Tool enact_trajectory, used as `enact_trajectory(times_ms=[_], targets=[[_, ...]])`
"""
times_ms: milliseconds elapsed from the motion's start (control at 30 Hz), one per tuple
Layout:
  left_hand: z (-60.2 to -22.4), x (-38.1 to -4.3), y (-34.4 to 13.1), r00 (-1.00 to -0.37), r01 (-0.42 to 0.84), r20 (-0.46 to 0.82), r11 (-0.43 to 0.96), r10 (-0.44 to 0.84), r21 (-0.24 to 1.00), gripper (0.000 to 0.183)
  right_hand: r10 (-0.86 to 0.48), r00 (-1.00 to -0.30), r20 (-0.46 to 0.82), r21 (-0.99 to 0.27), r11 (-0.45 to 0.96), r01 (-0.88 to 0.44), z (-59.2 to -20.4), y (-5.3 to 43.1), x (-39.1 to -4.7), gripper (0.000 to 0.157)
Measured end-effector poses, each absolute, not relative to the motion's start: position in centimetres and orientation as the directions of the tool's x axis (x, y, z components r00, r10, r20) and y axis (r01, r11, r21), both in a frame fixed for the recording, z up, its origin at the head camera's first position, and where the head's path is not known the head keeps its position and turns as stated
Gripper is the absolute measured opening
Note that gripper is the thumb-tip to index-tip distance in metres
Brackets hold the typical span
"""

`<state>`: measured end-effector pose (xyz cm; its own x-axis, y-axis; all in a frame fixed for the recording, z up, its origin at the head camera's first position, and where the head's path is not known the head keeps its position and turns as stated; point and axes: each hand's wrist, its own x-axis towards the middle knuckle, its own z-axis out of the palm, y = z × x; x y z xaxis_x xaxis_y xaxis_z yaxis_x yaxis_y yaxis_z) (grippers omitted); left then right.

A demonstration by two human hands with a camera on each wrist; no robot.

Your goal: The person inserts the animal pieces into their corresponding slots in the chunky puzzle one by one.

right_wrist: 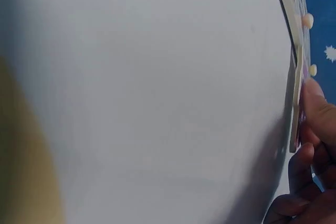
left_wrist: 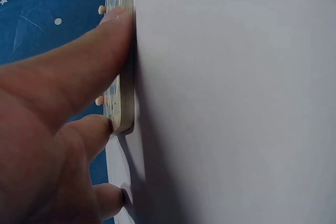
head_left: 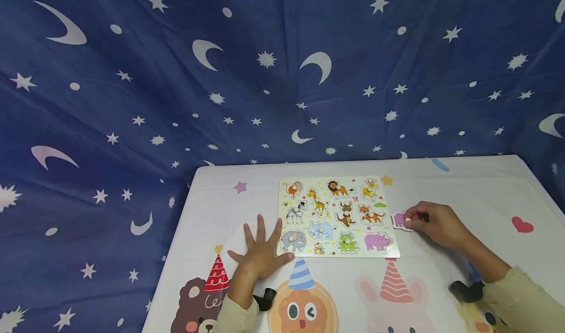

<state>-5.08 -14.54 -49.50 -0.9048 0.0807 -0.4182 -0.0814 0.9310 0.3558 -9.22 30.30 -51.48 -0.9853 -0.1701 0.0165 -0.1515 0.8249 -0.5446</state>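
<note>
A peg puzzle board point(head_left: 309, 248) with animal pictures lies on the table. My left hand point(head_left: 261, 257) has its fingers spread, with thumb and index finger at the board's left edge; the left wrist view shows the thumb point(left_wrist: 100, 51) against that edge. Just beyond the board's right edge, my right hand point(head_left: 437, 222) pinches a purple puzzle piece point(head_left: 399, 220) between thumb and fingers. Seen from the right wrist, that piece point(right_wrist: 297, 114) overlaps the end of the board point(right_wrist: 287, 9). A purple hippo picture point(head_left: 377, 241) shows in the board's lower right corner.
The white tablecloth point(head_left: 220, 215) carries printed party animals along the front. Behind the table hangs a blue curtain point(head_left: 247, 92) with moons and stars. Pieces with knobs, such as the frog point(head_left: 347, 244) and elephant point(head_left: 293, 242), sit in the board.
</note>
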Motion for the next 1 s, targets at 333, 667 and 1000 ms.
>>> enact_trajectory(times_ms=[333,667,1000], targets=[[-49.8,-5.0,-14.6,-0.908,-0.073,-0.411,0.932,0.084,0.354,0.094,-0.215,-0.965,0.147,-0.561,0.785,-0.261,-51.2,29.1,-8.0,0.018],[-49.7,-5.0,-14.6,-0.908,-0.079,-0.411,0.931,0.08,0.355,0.094,-0.317,-0.94,0.13,-0.632,0.704,-0.325,-50.9,26.3,-7.3,0.019],[-49.8,-5.0,-14.7,-0.909,-0.077,-0.408,0.928,0.084,0.364,0.094,-0.335,-0.941,0.043,-0.652,0.705,-0.28,-51.2,24.2,-6.9,0.017]])
